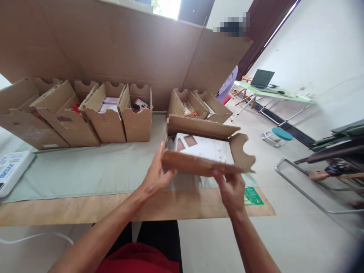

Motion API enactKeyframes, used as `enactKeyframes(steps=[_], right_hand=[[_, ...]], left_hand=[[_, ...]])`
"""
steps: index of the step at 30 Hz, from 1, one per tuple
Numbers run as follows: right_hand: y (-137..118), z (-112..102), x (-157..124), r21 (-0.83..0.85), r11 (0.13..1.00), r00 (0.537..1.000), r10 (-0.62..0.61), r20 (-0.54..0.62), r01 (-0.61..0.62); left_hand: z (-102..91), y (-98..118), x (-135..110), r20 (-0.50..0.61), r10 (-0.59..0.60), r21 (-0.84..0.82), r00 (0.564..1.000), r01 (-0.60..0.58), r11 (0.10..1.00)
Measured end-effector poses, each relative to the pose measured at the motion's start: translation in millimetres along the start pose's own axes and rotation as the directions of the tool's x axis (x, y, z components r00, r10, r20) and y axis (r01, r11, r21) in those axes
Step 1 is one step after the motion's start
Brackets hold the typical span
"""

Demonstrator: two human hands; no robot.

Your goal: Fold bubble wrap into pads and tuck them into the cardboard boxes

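Between my hands is an open cardboard box (196,163), tilted and held above the table. Inside it lies a white package (209,148) with brownish window-like patches at one end. My left hand (157,172) grips the box's left end, thumb along the near side. At the lower right of the box, my right hand (231,187) closes on the near wall; some of its fingers are hidden beneath. Just behind the held box stand two more cardboard boxes, one with red and white packets (189,110) inside.
Several open cardboard boxes (138,123) stand in a row at the left. A tall cardboard panel (127,49) rises behind them. A white device (14,172) lies at the left edge, and a green card (254,196) at the table's right corner. Beyond are a laptop (262,79) and a stool (282,133).
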State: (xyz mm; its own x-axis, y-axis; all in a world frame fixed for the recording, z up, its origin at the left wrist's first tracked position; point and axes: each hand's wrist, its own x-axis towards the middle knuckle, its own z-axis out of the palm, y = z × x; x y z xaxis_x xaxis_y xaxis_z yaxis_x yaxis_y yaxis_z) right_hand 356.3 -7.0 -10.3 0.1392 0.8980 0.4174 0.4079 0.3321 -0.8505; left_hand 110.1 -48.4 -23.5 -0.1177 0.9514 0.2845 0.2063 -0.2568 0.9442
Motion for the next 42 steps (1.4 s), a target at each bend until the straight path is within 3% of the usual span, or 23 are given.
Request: enactKeyframes(steps=[4, 6, 8, 10, 13, 15, 18, 20, 23, 26, 28, 31, 35, 42], right_hand=[[-31, 26, -52, 0.048, 0.997, 0.981, -0.071, 0.182, 0.063], [-47, 48, -52, 0.092, 0.995, 0.967, -0.048, 0.25, 0.025], [-57, 65, -41, 0.132, 0.991, 0.97, -0.024, 0.243, -0.008], [-58, 67, -32, 0.162, 0.986, 0.981, -0.006, 0.194, -0.026], [-45, 41, -38, 0.141, 0.989, 0.996, 0.04, 0.078, -0.05], [-32, 16, -52, 0.098, 0.992, 0.997, 0.076, 0.026, -0.078], [-18, -1, -65, 0.068, 0.99, 0.987, 0.119, 0.105, -0.127], [-14, 9, -55, 0.101, 0.985, 0.971, 0.116, 0.21, -0.14], [-15, 49, -17, 0.278, 0.954, 0.934, 0.01, 0.356, -0.116], [-19, 90, 24, 0.434, 0.896, 0.905, -0.1, 0.413, -0.098], [-20, 107, 38, 0.435, 0.895, 0.909, -0.098, 0.405, -0.097], [-20, 116, 40, 0.37, 0.922, 0.914, -0.047, 0.403, -0.116], [-26, 121, 34, 0.349, 0.934, 0.93, -0.06, 0.363, -0.076], [-31, 140, 40, 0.378, 0.925, 0.948, -0.09, 0.306, -0.034]], left_hand=[[-60.5, 13, -59, -0.177, -0.149, 0.055, 0.973, 0.161, 0.985], [-83.4, 18, -64, -0.257, -0.205, 0.044, 0.944, 0.224, 0.974], [-92.4, 22, -53, -0.283, -0.201, 0.015, 0.938, 0.213, 0.977], [-86.4, 25, -37, -0.268, -0.158, -0.008, 0.95, 0.162, 0.987], [-59.1, 25, -28, -0.181, -0.123, -0.006, 0.976, 0.124, 0.992], [-39.9, 22, -38, -0.12, -0.138, 0.01, 0.983, 0.14, 0.99], [-26.4, 16, -71, -0.131, -0.176, 0.06, 0.976, 0.185, 0.981], [-28.0, 12, -94, -0.203, -0.193, 0.102, 0.96, 0.216, 0.971], [-31.5, 10, -123, -0.272, -0.231, 0.145, 0.934, 0.277, 0.95], [-22.2, 10, -140, -0.242, -0.197, 0.191, 0.95, 0.246, 0.95], [-11.2, 9, -144, -0.201, -0.14, 0.223, 0.97, 0.185, 0.957], [0.7, 6, -143, -0.144, -0.102, 0.26, 0.984, 0.137, 0.956], [1.0, 0, -133, -0.03, -0.113, 0.246, 0.993, 0.117, 0.962], [6.3, 3, -105, 0.059, -0.217, 0.207, 0.974, 0.2, 0.958]])
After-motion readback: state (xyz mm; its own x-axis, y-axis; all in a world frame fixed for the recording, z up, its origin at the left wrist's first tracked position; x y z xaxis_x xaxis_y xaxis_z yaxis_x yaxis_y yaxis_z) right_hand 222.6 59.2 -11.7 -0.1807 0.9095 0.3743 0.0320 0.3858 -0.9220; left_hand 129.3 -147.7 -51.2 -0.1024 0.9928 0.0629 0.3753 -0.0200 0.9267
